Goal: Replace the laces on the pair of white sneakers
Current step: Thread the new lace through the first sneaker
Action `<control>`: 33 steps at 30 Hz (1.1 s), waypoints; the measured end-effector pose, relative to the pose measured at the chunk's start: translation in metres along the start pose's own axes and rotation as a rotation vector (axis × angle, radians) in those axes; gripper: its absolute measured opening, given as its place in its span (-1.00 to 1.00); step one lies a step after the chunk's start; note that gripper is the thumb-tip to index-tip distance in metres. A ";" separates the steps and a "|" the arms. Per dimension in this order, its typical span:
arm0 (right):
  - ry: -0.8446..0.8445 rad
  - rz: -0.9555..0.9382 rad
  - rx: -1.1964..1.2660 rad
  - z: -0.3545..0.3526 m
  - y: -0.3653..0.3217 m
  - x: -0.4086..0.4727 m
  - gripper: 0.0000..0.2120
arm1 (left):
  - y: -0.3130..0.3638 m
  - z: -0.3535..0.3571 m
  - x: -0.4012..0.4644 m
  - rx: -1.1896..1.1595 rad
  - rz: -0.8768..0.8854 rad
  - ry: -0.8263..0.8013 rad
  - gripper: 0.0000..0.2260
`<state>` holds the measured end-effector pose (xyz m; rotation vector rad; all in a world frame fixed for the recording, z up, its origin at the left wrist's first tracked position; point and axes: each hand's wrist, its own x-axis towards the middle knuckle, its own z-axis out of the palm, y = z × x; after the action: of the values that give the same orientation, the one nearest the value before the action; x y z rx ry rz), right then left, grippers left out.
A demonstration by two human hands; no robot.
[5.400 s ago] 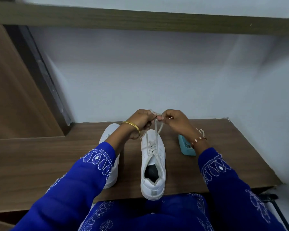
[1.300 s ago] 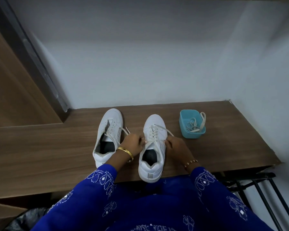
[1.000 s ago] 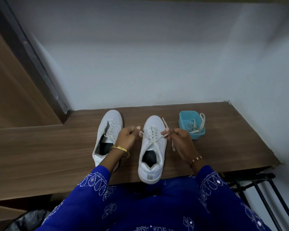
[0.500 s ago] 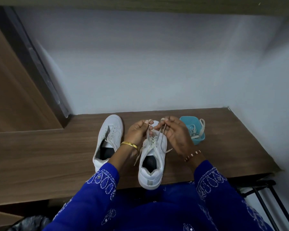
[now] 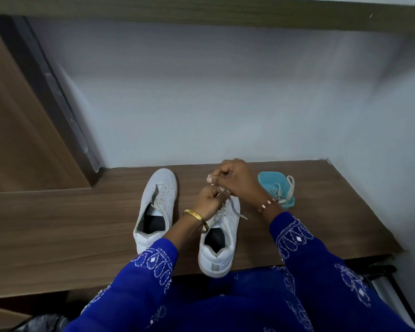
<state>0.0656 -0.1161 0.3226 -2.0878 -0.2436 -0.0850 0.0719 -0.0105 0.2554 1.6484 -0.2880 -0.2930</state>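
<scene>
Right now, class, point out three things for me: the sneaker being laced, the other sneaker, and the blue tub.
Laced sneaker (image 5: pixel 219 255): head view, on its heel collar.
Other sneaker (image 5: pixel 162 185): head view, on its toe.
Blue tub (image 5: pixel 267 178): head view, on its inner far wall.

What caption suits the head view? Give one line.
Both hands pinch the lace over the right sneaker.
</scene>
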 end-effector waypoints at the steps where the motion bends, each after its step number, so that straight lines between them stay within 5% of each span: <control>1: 0.009 0.021 0.014 0.000 0.000 0.001 -0.86 | -0.002 -0.001 0.001 -0.005 0.001 0.012 -0.59; 5: 0.190 0.074 -0.009 -0.009 0.007 0.003 -0.79 | -0.003 -0.002 0.002 -0.171 -0.045 0.021 -0.54; 10: 0.111 0.131 -0.141 -0.010 0.027 -0.019 -0.86 | -0.005 -0.009 0.005 -0.306 -0.083 0.013 -0.53; 25: 0.287 0.061 -0.261 0.005 0.035 -0.023 -0.84 | 0.014 -0.012 0.001 -0.144 -0.138 0.029 -0.70; 33: 0.390 0.392 0.308 0.009 0.035 -0.023 -0.84 | -0.001 -0.013 0.001 -0.392 -0.231 0.108 -0.55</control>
<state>0.0501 -0.1286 0.2850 -1.7336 0.3674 -0.2015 0.0774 0.0014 0.2557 1.3025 0.0436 -0.4057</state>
